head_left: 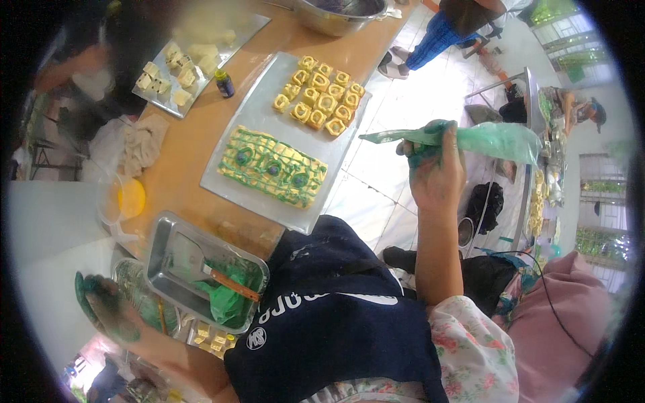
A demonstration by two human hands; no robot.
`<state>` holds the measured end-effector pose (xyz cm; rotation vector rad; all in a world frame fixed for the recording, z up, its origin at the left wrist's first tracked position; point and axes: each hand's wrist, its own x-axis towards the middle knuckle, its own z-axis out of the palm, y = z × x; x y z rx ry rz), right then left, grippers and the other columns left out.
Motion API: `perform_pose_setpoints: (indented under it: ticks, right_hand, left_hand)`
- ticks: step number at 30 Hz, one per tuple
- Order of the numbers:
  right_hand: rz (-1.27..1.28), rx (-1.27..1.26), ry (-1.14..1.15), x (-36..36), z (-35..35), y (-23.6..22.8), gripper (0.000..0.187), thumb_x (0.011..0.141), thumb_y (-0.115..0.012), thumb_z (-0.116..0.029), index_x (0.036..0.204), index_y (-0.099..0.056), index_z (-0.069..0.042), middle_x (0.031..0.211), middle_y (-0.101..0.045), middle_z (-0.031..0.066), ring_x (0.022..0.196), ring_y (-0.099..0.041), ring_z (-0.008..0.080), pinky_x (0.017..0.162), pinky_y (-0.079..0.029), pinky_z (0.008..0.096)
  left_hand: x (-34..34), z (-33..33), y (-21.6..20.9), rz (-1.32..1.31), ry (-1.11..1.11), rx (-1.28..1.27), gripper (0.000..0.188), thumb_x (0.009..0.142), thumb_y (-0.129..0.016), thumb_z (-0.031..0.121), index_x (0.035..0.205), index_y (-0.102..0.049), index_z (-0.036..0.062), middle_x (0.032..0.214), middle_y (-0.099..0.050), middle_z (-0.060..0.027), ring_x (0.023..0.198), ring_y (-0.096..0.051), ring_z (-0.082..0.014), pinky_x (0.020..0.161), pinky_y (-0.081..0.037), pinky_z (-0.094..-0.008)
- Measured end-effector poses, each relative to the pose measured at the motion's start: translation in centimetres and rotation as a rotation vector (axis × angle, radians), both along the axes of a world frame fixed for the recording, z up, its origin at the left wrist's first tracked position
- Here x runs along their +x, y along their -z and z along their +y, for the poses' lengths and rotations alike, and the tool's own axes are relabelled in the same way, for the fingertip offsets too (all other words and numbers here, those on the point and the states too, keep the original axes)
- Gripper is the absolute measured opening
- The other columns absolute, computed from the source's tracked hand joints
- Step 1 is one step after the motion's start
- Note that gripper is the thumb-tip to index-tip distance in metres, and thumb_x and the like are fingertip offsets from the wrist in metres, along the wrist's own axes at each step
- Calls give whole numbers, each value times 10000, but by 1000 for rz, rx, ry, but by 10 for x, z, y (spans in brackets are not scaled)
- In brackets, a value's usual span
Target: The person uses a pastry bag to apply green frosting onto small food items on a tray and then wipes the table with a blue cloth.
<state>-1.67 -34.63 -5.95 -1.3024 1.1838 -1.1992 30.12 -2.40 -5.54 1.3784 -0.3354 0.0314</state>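
My right hand [437,164], smeared with green, is raised at the right and closed around a clear piping bag [500,140] of green icing. The bag lies sideways, its narrow end pointing left. At the lower left my left hand [106,305] is open, palm and fingers stained dark green, with nothing in it. It is beside a metal tray [156,258] that holds a wooden-handled spatula [232,285] and a crumpled green plastic bag [227,305]. A rectangular cake [269,171] with green lattice icing and several flower-like rounds sits on a silver board [259,101].
Several small yellow pastries [317,97] stand on the board's far part. Beyond are a small dark bottle [224,84], a tray of cake pieces [181,101] and a steel bowl [342,17]. A cloth [144,143] lies at the table's left edge. Another person's legs [430,40] show far right.
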Motion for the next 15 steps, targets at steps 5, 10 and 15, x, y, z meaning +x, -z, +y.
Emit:
perform_pose_setpoints:
  ticks: [5, 10, 15]
  right_hand:
    - [83, -130, 47, -2, -4, 17, 258, 891, -395, -248, 860, -496, -13, 775, -504, 75, 647, -522, 214, 591, -430, 366]
    - [241, -149, 32, 21, 2, -4, 255, 892, -392, -238, 862, -492, -5, 771, -503, 85, 643, -525, 223, 591, -433, 366]
    - [479, -339, -18, 19, -11, 9, 242, 886, -405, -227, 863, -488, 0, 775, -505, 88, 650, -525, 224, 590, -433, 360]
  left_hand:
    - [12, 43, 11, -7, -19, -101, 369, 851, -471, 182, 1123, -430, -63, 942, -523, -128, 858, -489, -189, 741, -406, -284]
    - [22, 66, 21, -44, -20, -177, 359, 852, -455, 153, 1120, -417, -82, 954, -520, -144, 880, -489, -221, 744, -411, -313]
    - [5, 52, 10, -56, -146, -215, 323, 842, -458, 138, 1081, -459, -80, 941, -545, -149, 849, -496, -208, 644, -356, -287]
